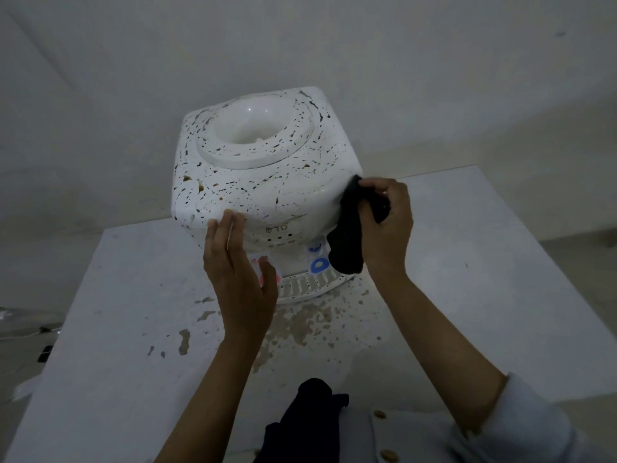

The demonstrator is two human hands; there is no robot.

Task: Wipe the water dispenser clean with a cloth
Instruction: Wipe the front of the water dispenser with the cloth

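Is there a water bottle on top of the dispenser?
No. The dispenser's top well is open and bare; you can see straight into it.

Faint mark reading roughly "TD" on the water dispenser [267,182] front panel, otherwise illegible

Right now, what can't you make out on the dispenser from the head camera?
- Red tap: mostly covered by the left hand.
- Water dispenser right side: hidden behind the dark cloth gripped by the right hand.
- Front label: too small and dim to read.
- Rear and lower body: faces away from the camera.
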